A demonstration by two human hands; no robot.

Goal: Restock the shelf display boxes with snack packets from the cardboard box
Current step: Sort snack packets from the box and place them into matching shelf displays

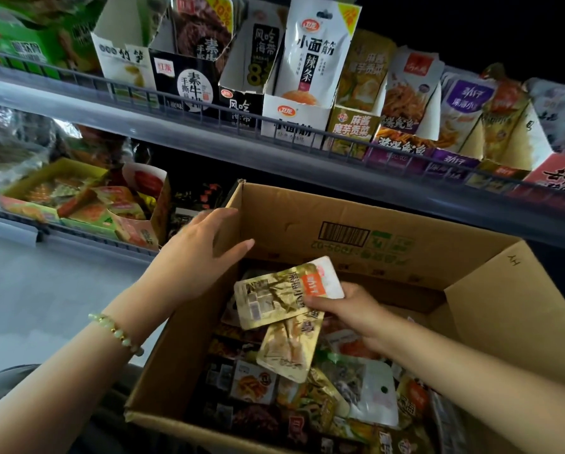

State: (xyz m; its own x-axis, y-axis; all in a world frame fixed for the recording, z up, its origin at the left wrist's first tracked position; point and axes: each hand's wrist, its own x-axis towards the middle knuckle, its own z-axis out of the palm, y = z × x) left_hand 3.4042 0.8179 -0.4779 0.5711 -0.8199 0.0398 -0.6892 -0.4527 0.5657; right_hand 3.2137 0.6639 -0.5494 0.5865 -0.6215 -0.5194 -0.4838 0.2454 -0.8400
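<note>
An open cardboard box [340, 224] sits below the shelves, full of mixed snack packets [307, 398]. My right hand [349, 309] is inside the box and pinches two gold foil packets [284, 296], one fanned above the other. My left hand [202, 247] hovers over the box's left wall with its fingers straight, holding nothing. On the upper shelf stands a row of display boxes [294, 116] with upright packets; a gold-packet display box [500, 132] is at the right.
A lower shelf [78, 237] at left carries yellow and orange trays of small packets. A wire rail [209, 106] runs along the upper shelf's front. The box's right flap [503, 309] stands open. Grey floor lies at the left.
</note>
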